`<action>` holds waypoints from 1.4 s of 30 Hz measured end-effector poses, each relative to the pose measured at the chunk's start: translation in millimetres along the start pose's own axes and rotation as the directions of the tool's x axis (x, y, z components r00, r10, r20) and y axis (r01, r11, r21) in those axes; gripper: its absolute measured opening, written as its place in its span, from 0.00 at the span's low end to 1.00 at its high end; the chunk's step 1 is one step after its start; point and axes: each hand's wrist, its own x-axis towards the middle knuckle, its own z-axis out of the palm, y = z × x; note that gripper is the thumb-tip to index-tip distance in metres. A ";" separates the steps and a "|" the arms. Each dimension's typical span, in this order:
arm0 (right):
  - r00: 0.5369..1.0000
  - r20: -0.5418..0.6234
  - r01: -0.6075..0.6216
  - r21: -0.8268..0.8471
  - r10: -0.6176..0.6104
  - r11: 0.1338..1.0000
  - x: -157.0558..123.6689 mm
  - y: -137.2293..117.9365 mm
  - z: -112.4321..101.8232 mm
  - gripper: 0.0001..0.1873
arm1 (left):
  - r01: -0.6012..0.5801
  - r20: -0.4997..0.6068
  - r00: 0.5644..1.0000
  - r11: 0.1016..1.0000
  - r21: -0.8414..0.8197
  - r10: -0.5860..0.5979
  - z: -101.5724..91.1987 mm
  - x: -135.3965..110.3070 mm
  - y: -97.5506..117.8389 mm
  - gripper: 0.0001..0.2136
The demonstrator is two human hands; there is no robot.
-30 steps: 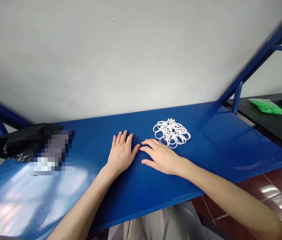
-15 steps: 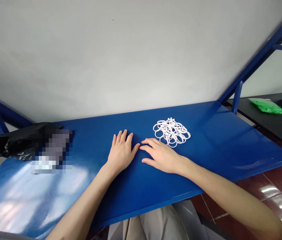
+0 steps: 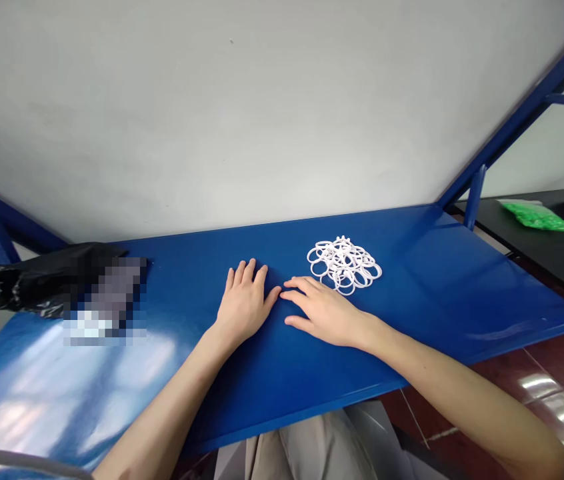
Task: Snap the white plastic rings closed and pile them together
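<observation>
Both of my hands lie flat, palms down, on a glossy blue table (image 3: 462,287). My left hand (image 3: 243,303) rests near the middle with its fingers stretched out and together, holding nothing. My right hand (image 3: 323,311) lies just to its right, fingers spread, its fingertips almost touching the left thumb. A small heap of white plastic rings (image 3: 345,265) sits on the table just beyond my right hand, a short gap from its fingers.
A crumpled black plastic bag (image 3: 37,280) lies at the table's far left beside a blurred patch. A grey wall stands behind the table. To the right, a dark table carries a green bag (image 3: 537,215). Reddish tiled floor (image 3: 552,380) shows below.
</observation>
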 end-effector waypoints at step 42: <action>0.911 -0.386 -0.212 -0.141 0.143 0.967 -0.5 53.5 -20.2 0.05 | 0.008 0.066 0.998 0.999 -0.052 -0.005 -11.0 0.8 4.6 0.26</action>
